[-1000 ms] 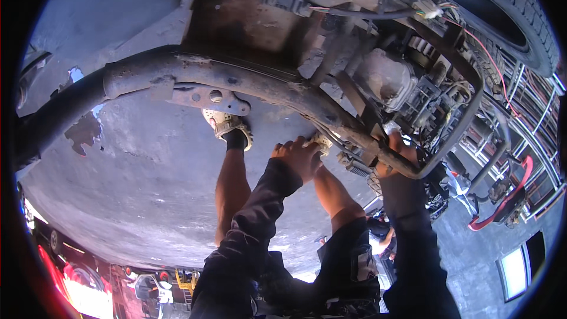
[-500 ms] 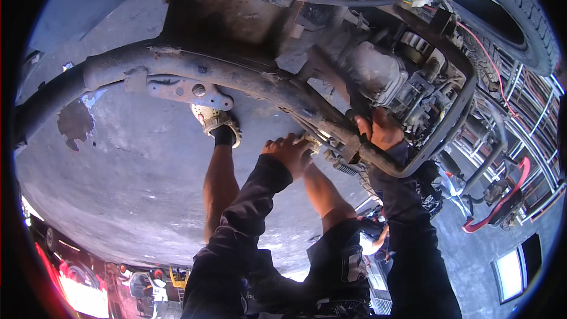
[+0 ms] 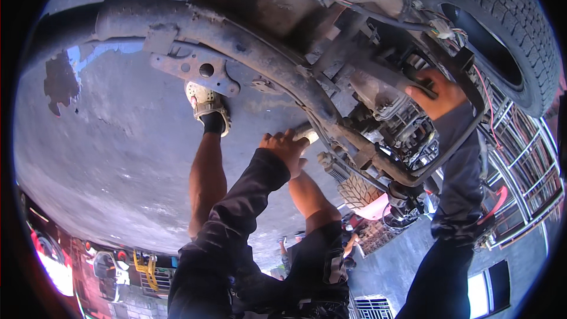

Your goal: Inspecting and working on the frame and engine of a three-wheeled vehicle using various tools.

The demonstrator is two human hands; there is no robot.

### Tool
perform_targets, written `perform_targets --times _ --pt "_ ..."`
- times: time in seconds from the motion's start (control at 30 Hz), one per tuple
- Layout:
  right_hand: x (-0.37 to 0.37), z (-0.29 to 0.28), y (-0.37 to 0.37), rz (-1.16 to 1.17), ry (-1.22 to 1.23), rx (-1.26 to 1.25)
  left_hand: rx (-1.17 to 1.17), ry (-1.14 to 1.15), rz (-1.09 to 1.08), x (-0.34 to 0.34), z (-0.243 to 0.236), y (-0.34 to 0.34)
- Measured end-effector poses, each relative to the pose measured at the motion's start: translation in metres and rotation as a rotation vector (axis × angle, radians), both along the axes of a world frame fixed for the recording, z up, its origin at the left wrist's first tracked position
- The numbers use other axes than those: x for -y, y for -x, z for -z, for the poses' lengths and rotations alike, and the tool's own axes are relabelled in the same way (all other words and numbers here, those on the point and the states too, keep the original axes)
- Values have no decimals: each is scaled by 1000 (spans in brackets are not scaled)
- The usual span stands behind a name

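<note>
My right hand reaches over the engine at the right, its fingers closed round the end of a dark flat bar. Motion smears that bar, so its exact kind is unclear. My left hand is in the middle with curled fingers, below the curved frame tube. Something dark shows at its fingertips; I cannot make out what it holds. A pale shoe is partly hidden behind this hand. The tube is scuffed and carries a drilled metal bracket.
A large tyre stands at the upper right, with loose wires beside it. Metal racking lies below the tyre. My other pale shoe rests on the grey floor. People and vehicles are far off at the lower edge.
My right hand has moved up and to the right over the engine with the flat bar. My left hand stays nearly in place. The whole view has shifted, showing more of the tyre.
</note>
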State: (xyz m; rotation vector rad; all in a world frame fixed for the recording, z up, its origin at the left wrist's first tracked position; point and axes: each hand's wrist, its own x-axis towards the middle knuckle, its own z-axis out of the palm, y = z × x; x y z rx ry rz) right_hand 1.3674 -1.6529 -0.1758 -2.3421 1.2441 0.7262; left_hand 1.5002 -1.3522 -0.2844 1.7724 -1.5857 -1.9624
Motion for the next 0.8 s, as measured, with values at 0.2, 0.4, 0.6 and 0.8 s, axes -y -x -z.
perform_targets --times 0.2,0.4,0.6,0.8 --pt "-28 59 -67 -209 -145 -330 -7 36 -19 -6 6 1" --pt "21 0 1 -15 -372 -83 4 -5 -65 -8 -2 -14" --pt "-17 72 -35 -125 -269 -252 -28 -2 -41 5 5 -8" --pt "9 -2 -8 0 -374 -123 6 -70 -18 -11 1 -20"
